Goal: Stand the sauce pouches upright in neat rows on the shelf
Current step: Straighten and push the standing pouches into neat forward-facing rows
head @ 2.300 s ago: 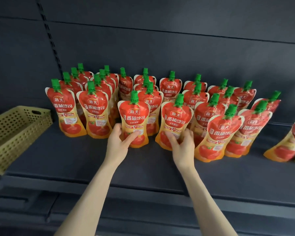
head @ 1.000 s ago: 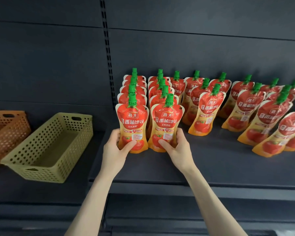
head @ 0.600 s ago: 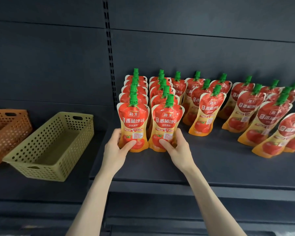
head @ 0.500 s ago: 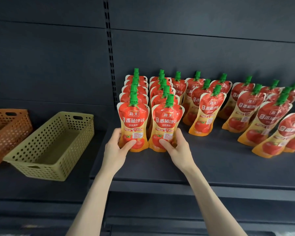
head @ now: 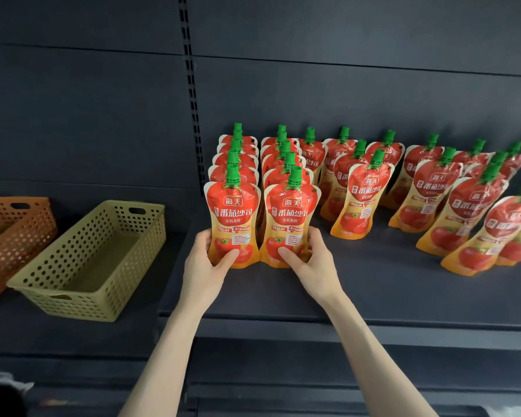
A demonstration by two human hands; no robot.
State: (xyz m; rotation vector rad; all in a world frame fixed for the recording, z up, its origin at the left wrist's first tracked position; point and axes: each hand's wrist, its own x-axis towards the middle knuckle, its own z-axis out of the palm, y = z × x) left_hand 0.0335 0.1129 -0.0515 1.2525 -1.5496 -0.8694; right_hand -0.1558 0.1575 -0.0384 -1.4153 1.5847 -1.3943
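Each front tomato sauce pouch is clamped low on its body: the left front pouch [head: 232, 219] by the left hand [head: 206, 264], the right front pouch [head: 291, 219] by the right hand [head: 312, 260]. Both stand at the left end of the dark shelf [head: 358, 284]. Bases should be seated flat and faces squared before release. Leaning pouches [head: 463, 218] to the right remain untidy. An empty yellow-green basket [head: 88, 260] and orange basket [head: 9, 236] sit well apart, leftward.

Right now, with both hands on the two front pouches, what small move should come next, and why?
Probably let go and reach right: the left hand and right hand hold two upright, aligned front pouches, while the pouches to the right lean in ragged rows.
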